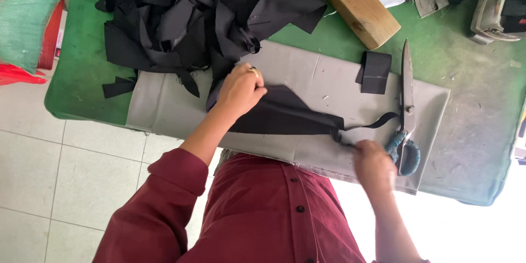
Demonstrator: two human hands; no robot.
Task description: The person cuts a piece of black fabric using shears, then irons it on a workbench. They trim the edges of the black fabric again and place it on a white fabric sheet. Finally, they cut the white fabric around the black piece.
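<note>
Head view looks down at a person in a dark red shirt standing at a green table (460,60). The left hand (239,90) rests on a black cloth piece (285,112), with the fingers curled and pressed down on its top edge. This cloth lies on a grey cloth sheet (329,76) spread over the table. The right hand (375,165) is blurry; it seems to pinch the thin end of the black cloth near the front edge of the grey sheet. Big scissors (406,104) lie just beside that hand, with blue handles close to it. A heap of black scraps (181,16) sits behind the left hand. A wooden block (355,4) lies farther back.
</note>
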